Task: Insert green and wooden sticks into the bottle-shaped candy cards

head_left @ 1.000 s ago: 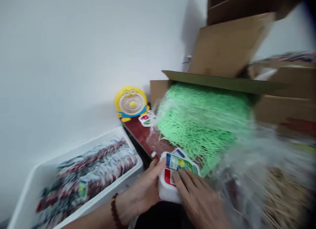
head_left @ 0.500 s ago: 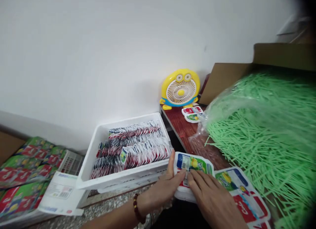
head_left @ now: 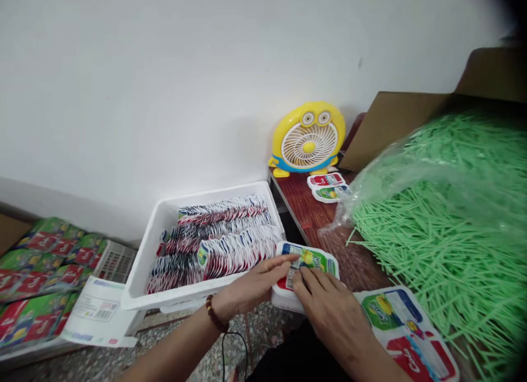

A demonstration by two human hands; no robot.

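Both of my hands hold a thick stack of printed sachet cards [head_left: 315, 259], white-edged with green, yellow and red labels, at the near edge of a dark red table [head_left: 302, 209]. My left hand [head_left: 255, 286], with a bead bracelet on the wrist, grips the stack's left side, fingers over the top. My right hand [head_left: 327, 305] presses fingers on the top card from the right. To the left a white plastic crate [head_left: 158, 228] holds rows of the same cards packed upright.
A big clear bag of green plastic sticks [head_left: 444, 217] fills the table's right side in front of a cardboard box [head_left: 395, 124]. A yellow cartoon desk fan [head_left: 308, 139] stands at the wall. Loose cards [head_left: 405, 332] lie nearby; more packs [head_left: 37, 272] sit on the floor at left.
The view swung left and down, bringing the crate and floor packs into sight. My hands carried the stack slightly left toward the crate, still gripping it.
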